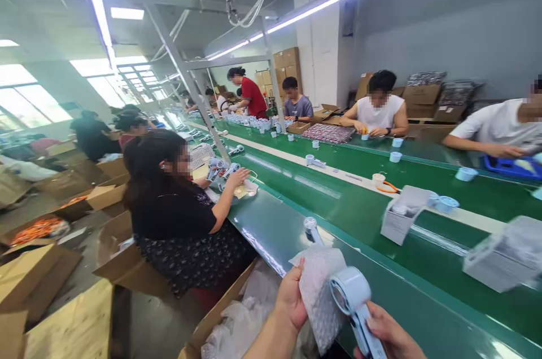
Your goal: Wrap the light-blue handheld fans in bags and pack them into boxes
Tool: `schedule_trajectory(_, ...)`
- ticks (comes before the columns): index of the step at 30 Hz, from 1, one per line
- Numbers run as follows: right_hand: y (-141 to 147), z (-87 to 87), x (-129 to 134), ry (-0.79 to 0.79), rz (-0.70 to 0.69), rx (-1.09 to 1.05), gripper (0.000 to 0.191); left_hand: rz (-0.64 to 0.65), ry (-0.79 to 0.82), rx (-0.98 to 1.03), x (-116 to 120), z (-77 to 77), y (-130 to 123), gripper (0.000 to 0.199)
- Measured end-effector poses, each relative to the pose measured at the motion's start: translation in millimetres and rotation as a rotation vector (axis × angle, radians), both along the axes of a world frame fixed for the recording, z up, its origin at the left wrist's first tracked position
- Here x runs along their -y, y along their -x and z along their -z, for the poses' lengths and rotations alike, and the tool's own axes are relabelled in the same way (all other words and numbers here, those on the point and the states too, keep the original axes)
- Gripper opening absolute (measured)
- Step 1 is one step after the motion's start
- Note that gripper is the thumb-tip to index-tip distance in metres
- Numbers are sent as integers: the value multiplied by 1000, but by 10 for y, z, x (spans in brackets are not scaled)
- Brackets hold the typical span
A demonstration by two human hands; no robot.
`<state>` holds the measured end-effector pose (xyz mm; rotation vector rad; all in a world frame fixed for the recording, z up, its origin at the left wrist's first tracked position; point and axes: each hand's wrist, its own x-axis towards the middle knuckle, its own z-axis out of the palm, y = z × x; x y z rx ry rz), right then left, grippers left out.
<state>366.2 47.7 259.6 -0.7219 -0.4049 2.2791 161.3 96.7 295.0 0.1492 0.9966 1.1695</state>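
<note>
A long green workbench (pixel 351 212) was split lengthwise by a white strip (pixel 470 219).
From where I stood, light-blue cups (pixel 466 174) dotted the surface beyond the strip; a handheld fan (pixel 314 161) and an orange-handled tool (pixel 387 187) lay along it; two white boxes (pixel 393 228) sat on its near side.

Pretty neat little fan (pixel 353 297), pale blue with a chunky round head, tilted, handle slanting down into the right hand (pixel 387 329). The bubble-wrap bag (pixel 322 285) — whitish, see-through-ish — hangs from the left hand (pixel 293 294), right beside the fan's head.
</note>
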Motion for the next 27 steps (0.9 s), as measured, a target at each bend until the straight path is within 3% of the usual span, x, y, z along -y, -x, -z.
schedule_trajectory(2,-91,-80,29,-5,116,84,42,-5,-13,-377,-19,-52,-117,18)
schedule_trajectory(4,-247,-143,40,47,240,170,40,-96,-25,-670,39,-138,-206,16)
schedule_trajectory(6,-423,-176,66,122,322,233,39,-48,-224,-915,179,-234,-348,19)
schedule_trajectory(8,-576,-185,108,143,370,255,37,286,-606,-1260,362,-298,-589,29)
schedule_trajectory(10,-693,-186,155,104,384,235,34,736,-861,-1585,522,-299,-890,31)
schedule_trajectory(11,-742,-191,177,87,385,219,33,913,-873,-1687,578,-275,-1035,26)
schedule_trajectory(13,-834,-217,213,109,395,195,28,1074,-815,-1806,637,-193,-1265,24)
schedule_trajectory(18,-1114,-337,313,246,402,114,16,1040,-887,-1792,624,-46,-1468,28)
schedule_trajectory(23,-1445,-327,639,143,409,-57,31,630,-405,-1256,541,-99,-1580,13)
schedule_trajectory(27,-1481,-263,897,-27,220,-88,55,639,-335,-970,548,-143,-1691,16)
